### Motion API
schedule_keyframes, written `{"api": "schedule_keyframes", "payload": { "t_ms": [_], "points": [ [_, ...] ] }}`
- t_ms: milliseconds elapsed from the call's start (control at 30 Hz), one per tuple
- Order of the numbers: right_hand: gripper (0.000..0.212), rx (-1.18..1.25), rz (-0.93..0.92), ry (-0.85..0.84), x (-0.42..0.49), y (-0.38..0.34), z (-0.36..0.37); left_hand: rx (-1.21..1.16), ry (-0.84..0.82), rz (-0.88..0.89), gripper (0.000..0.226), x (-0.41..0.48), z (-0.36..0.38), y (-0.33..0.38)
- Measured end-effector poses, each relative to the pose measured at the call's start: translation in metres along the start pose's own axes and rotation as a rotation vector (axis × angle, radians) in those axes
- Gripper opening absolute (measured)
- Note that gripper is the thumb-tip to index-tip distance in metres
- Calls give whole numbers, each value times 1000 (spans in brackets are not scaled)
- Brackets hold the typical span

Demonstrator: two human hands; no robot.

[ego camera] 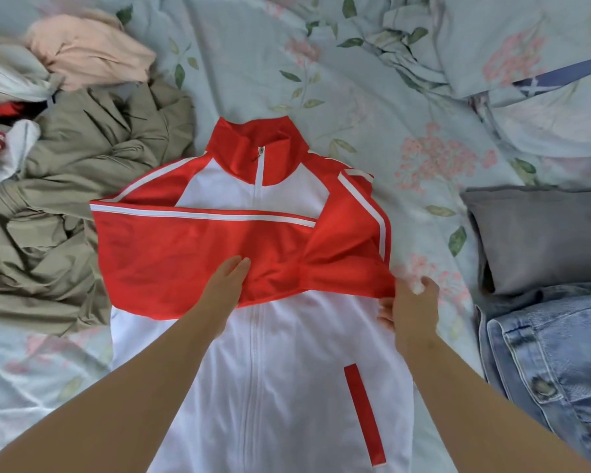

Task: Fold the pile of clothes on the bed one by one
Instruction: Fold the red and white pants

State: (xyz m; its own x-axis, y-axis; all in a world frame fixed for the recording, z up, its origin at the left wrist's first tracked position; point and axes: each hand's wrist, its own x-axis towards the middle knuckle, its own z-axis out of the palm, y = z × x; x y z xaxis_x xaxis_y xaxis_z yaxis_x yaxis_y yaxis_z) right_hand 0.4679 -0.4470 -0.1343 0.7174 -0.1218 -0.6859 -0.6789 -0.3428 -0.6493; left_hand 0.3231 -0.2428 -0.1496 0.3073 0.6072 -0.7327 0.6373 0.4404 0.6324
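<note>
Jacket: our red-and-white zip track jacket (287, 370) lies front up, mid floral-sheeted bed (372, 97), red sleeves (202, 254) crossed over its chest.
Left hand (224, 288): fingers straight, pressing the sleeves flat.
Right hand (413, 308): seemingly pinches a sleeve edge, right side.
Pile: we see a crumpled khaki coat (82, 158), far left.

The single head-worn wide-angle camera looks steeply down from close above the bed (253, 63).
</note>
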Motion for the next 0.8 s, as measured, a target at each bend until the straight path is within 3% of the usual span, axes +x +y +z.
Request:
{"api": "schedule_keyframes", "payload": {
  "t_ms": [33, 100, 167, 233, 300, 400, 467, 567, 633, 700, 800],
  "points": [
    [45, 79, 123, -1, 5, 3, -4, 16, -1, 1, 42, 1, 1, -2],
    [29, 116, 261, -10, 13, 5, -8, 32, -3, 7, 42, 1, 4, -4],
    [17, -63, 215, 28, 19, -1, -7, 37, -11, 6, 42, 1, 4, -4],
    [25, -281, 24, 178, 24, -10, -5, 34, -14, 2, 41, 1, 1, -4],
    [27, -294, -232, 321, 18, -29, 1, -11, -7, -3, 41, 0, -3, -1],
    [17, -226, -824, 341, -9, -62, 28, -141, 25, -42, 37, -3, -13, 5],
    [13, -325, -1240, 137, -31, -64, 48, -250, 55, -79, 41, -3, -27, 8],
    [6, -639, -1536, -231, -51, -37, 66, -478, 111, -151, 57, 0, -57, 9],
    [20, -1114, -1464, -432, -50, -10, 73, -715, 147, -180, 62, 3, -81, 7],
    [32, -1447, -1239, -634, -42, 11, 74, -997, 175, -187, 70, 6, -104, -1],
    [28, -1307, -1095, -716, -38, 25, 71, -1178, 182, -212, 78, 10, -128, -11]
  ]
}}
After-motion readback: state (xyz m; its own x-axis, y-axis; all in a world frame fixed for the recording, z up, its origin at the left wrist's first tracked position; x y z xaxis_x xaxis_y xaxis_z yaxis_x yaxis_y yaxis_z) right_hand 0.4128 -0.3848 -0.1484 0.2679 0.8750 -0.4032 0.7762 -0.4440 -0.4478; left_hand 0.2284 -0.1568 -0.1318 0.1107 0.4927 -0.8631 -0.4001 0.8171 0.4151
